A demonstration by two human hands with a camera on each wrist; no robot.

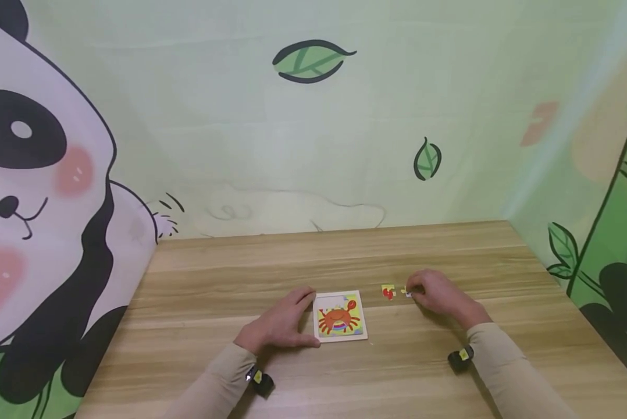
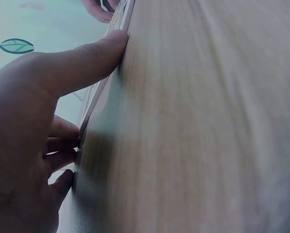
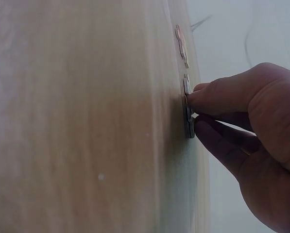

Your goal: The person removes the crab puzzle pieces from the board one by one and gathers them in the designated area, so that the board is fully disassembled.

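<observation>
A square jigsaw puzzle board (image 1: 339, 317) with a red crab picture and a pale frame lies flat on the table. My left hand (image 1: 279, 323) holds it along its left side, thumb at the near corner and forefinger at the far corner. In the left wrist view, the thumb (image 2: 93, 60) rests against the board's edge. Off to the right, my right hand (image 1: 441, 297) has its thumb and fingertips on a small puzzle piece (image 1: 408, 293). The right wrist view shows this piece (image 3: 187, 87) low at the tabletop, partly hidden by the fingers. Just left of it lies a red and yellow puzzle piece (image 1: 388, 291).
The wooden table (image 1: 230, 267) ends at a pale green wall (image 1: 214, 116) with leaf drawings and a large panda (image 1: 36, 174) on the left. A small black camera (image 1: 262, 384) is strapped to the left wrist and another camera (image 1: 459, 359) to the right.
</observation>
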